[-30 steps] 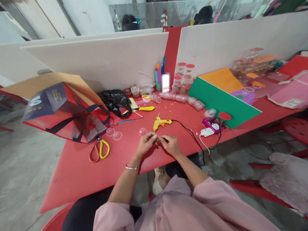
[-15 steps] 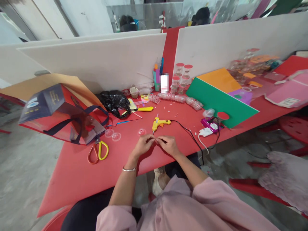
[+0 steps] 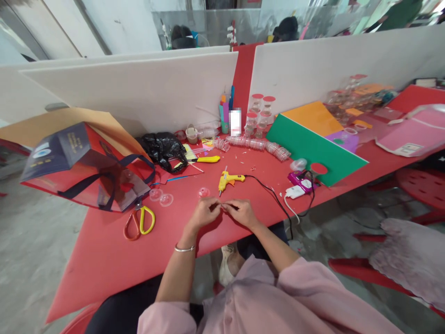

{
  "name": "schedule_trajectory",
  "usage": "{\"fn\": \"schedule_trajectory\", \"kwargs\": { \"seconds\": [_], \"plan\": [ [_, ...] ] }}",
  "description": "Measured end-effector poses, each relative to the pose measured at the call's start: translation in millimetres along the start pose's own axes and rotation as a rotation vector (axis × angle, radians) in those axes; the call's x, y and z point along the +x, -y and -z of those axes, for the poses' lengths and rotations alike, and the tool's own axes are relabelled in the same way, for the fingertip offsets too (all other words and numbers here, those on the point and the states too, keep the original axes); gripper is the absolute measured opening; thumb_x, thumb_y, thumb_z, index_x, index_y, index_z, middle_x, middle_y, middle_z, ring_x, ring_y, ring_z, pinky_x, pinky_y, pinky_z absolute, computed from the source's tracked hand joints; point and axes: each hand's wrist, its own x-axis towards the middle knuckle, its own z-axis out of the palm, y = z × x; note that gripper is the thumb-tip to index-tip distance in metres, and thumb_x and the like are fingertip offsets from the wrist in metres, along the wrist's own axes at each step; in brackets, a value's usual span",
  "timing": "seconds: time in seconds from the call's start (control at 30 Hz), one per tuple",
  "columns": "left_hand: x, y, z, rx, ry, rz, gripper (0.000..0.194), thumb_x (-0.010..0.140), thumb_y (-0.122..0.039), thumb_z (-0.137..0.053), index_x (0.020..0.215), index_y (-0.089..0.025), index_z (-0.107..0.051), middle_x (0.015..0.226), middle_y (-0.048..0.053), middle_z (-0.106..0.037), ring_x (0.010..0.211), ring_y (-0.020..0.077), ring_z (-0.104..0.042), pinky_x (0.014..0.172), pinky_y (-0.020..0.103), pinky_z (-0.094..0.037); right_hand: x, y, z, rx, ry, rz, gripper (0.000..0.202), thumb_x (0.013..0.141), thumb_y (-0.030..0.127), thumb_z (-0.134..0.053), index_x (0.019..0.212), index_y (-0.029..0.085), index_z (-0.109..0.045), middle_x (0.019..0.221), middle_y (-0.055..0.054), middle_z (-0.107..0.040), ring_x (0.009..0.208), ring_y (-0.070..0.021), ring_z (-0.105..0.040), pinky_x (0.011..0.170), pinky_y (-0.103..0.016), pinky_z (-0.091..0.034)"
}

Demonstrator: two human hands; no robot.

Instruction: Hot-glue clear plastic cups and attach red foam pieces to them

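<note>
Above the front part of the red table (image 3: pixel 104 264), my left hand (image 3: pixel 206 213) and my right hand (image 3: pixel 241 212) meet, fingertips pinched close together. Whatever they hold between them is too small to make out. Just beyond my fingers lies a yellow glue gun (image 3: pixel 228 181), its nozzle pointing toward my hands and its black cord running right. A small clear plastic piece with a pinkish-red middle (image 3: pixel 203 192) lies by my left hand. Farther left are two clear round plastic pieces (image 3: pixel 166 200) and scissors (image 3: pixel 147 220) with one red and one yellow handle.
At left stands a large paper gift bag (image 3: pixel 86 162), beside a black plastic bag (image 3: pixel 163 147). A yellow-handled cutter (image 3: pixel 208 159) and stacked clear plastic cups (image 3: pixel 250 143) lie farther back. On the right are a purple-and-white power strip (image 3: pixel 299 184) and a green board (image 3: pixel 316 150).
The view has shifted slightly. My hands stay pinched together in front of the glue gun, the fingertips only slightly rearranged. Objects on the table keep their places.
</note>
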Motion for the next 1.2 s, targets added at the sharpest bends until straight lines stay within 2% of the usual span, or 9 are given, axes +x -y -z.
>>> {"fn": "schedule_trajectory", "kwargs": {
  "seconds": [0.27,0.43,0.57,0.77,0.87,1.13,1.2],
  "plan": [
    [-0.6,-0.6,4.8,-0.067,0.008,0.061,0.014,0.081,-0.016,-0.057,0.071,-0.015,-0.067,0.064,0.001,-0.062,0.059,0.0123,-0.051,0.058,0.025,-0.038,-1.3,5.1,1.5,0.014,-0.048,0.010,0.019,0.093,0.039,-0.069,0.094,0.024,-0.079,0.083,-0.005,-0.080,0.069,-0.0188,-0.074,0.070,-0.028,-0.057],
    [-2.4,-1.7,9.4,-0.187,0.175,0.129,0.023,0.086,-0.024,-0.057,0.069,-0.014,-0.069,0.058,0.003,-0.060,0.053,0.0119,-0.049,0.051,0.024,-0.035,-3.9,1.6,4.0,0.148,0.007,-0.049,0.023,0.099,0.031,-0.054,0.104,0.022,-0.075,0.082,-0.004,-0.079,0.068,-0.0175,-0.074,0.068,-0.028,-0.058],
    [-2.6,2.2,6.5,-0.223,0.266,0.181,0.021,0.083,-0.032,-0.067,0.075,-0.014,-0.074,0.066,0.003,-0.067,0.061,0.0140,-0.057,0.059,0.025,-0.044,-3.7,-1.5,2.5,0.117,-0.008,-0.022,0.021,0.097,0.027,-0.055,0.102,0.022,-0.075,0.080,-0.003,-0.078,0.069,-0.0175,-0.074,0.069,-0.028,-0.058],
    [-3.1,6.5,4.5,-0.346,0.372,0.218,0.015,0.083,-0.028,-0.068,0.082,-0.015,-0.076,0.078,0.007,-0.075,0.073,0.0182,-0.066,0.071,0.029,-0.052,-2.0,-3.2,-2.0,0.017,-0.022,0.047,0.021,0.096,0.028,-0.059,0.106,0.025,-0.077,0.087,-0.004,-0.080,0.074,-0.0185,-0.075,0.075,-0.029,-0.058],
    [-2.5,6.1,5.1,-0.339,0.342,0.199,0.016,0.085,-0.029,-0.067,0.082,-0.015,-0.075,0.081,0.007,-0.074,0.075,0.0175,-0.066,0.073,0.028,-0.050,-1.9,-2.1,-2.2,-0.007,-0.019,0.068,0.020,0.095,0.028,-0.061,0.105,0.024,-0.078,0.089,-0.004,-0.080,0.073,-0.0179,-0.074,0.073,-0.028,-0.057],
    [0.7,9.3,7.3,-0.222,0.178,0.219,0.033,0.082,-0.046,-0.074,0.076,-0.013,-0.072,0.066,0.002,-0.065,0.062,0.0135,-0.053,0.059,0.024,-0.039,-1.1,0.7,-0.5,-0.006,0.004,0.062,0.018,0.093,0.039,-0.069,0.090,0.024,-0.077,0.082,-0.003,-0.078,0.068,-0.0161,-0.069,0.069,-0.027,-0.052],
    [1.2,9.2,7.8,-0.217,0.182,0.202,0.037,0.083,-0.049,-0.072,0.074,-0.013,-0.070,0.064,0.000,-0.060,0.061,0.0127,-0.049,0.058,0.024,-0.036,-0.9,-0.9,-0.9,-0.002,0.012,0.056,0.019,0.094,0.040,-0.068,0.088,0.024,-0.077,0.080,-0.002,-0.078,0.067,-0.0157,-0.068,0.068,-0.027,-0.051]
  ]
}}
